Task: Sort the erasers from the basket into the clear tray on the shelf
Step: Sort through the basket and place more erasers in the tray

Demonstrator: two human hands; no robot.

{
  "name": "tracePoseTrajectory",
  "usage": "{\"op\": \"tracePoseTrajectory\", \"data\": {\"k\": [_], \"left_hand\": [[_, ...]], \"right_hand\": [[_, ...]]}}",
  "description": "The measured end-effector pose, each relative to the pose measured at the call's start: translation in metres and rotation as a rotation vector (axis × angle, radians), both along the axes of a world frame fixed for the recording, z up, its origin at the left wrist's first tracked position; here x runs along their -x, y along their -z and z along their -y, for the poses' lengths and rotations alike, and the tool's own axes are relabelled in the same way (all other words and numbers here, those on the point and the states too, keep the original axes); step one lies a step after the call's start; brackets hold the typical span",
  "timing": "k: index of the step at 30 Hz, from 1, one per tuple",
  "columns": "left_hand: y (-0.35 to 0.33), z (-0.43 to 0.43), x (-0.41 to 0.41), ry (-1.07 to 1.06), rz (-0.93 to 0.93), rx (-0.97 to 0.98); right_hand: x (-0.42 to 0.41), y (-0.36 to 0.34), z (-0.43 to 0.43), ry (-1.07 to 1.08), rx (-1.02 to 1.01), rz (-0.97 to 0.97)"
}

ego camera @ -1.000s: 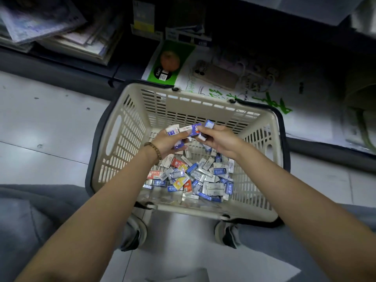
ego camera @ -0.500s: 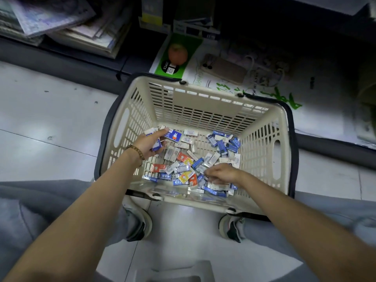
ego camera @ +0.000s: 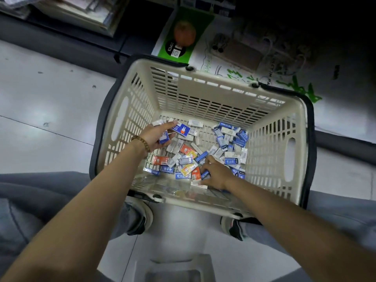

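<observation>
Plainly, the left hand (ego camera: 155, 137) is occupied: its fingers are curled round a small clutch of erasers (ego camera: 163, 137), a blue-sleeved one showing between thumb and palm, and its thumb tip lies against a blue rabbit-printed eraser (ego camera: 182, 130) on the basket floor. A bead bracelet (ego camera: 142, 143) sits on that wrist. The right hand (ego camera: 216, 175) is lower and nearer, palm down, its fingers bent into the near edge of the loose heap (ego camera: 187, 157). A blue eraser (ego camera: 205, 174) sits at its fingertips. Whether it is pinched or only touched I cannot tell.

Outward from both hands, the remaining pieces are strewn over the floor of the cream basket (ego camera: 203, 78), with a thick blue cluster (ego camera: 232, 137) at the far right, well apart from the left hand and closer to the right one. The eraser under the right fingertips seems to lie slantwise, running near-left to far-right, so a pinch across its short sides would suit.

My judgement is that gathering is mid-way, since much stock is left in the basket. The clear tray cannot be made out here; the dark shelf base (ego camera: 71, 49) lies on the far side, beyond the basket, so any carry goes away from the body.
</observation>
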State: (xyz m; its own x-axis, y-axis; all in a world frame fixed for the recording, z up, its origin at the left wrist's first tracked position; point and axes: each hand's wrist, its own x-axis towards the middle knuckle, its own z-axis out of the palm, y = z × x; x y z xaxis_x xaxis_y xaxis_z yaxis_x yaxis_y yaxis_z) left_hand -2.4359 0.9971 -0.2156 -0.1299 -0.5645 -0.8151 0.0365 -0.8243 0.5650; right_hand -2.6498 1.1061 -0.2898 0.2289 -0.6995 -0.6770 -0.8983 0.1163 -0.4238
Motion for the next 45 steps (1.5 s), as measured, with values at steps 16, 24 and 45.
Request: {"op": "tracePoseTrajectory", "data": {"k": [16,24,45], "left_hand": [[-0.061,0.002,0.035,0.211,-0.125,0.100],[-0.159,0.008,0.066,0.455,-0.042,0.355],[-0.234,0.023,0.095,0.578,-0.418,0.395]], "right_hand": [[0.017,-0.155,0.088,0.890,-0.111,0.764],[0.021,-0.265,0.070,0.564,0.157,0.582],[0.025,-0.328,0.069,0.809,0.436,0.830]]}}
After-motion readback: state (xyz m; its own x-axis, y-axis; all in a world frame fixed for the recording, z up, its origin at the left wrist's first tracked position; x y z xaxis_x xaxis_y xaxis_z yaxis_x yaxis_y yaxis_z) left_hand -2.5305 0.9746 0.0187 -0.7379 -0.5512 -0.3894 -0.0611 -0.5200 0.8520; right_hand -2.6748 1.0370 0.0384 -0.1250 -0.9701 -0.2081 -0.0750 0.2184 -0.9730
